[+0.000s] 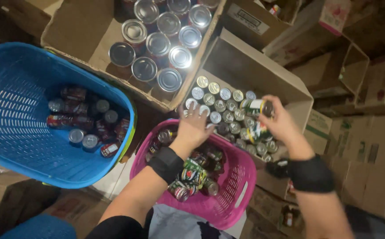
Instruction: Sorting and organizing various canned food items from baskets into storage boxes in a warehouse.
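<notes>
- Head view: a person is leaning over a pink basket (239,186), the landmark for everything here, with both forearms wearing black wrist wraps.
- The left hand (193,126) is hovering over the basket's far rim, fingers spread and reaching into the carton of small cans (227,113) just beyond that rim; its fingertips are touching or nearly touching the nearest can tops, and whether they are gripping one cannot be told.
- The right hand (281,121) is working past the basket's far right corner, fingers curled around a green-and-white can (256,106) held on its side above the carton; a second can (258,132) of like colours is showing just under the same hand.
- Inside the pink basket, a heap of mixed cans (192,177) is lying partly beneath the left forearm.
- Left of the pink basket, a blue basket (15,106) is sitting close by, holding dark red cans (86,121) lying on their sides.
- Beyond the pink basket and further left than the small-can carton, an open cardboard box (77,31) is holding larger silver-topped tins (159,44) standing upright in rows.
- Right of the pink basket, stacked cardboard boxes (369,141) are filling the dim background.
</notes>
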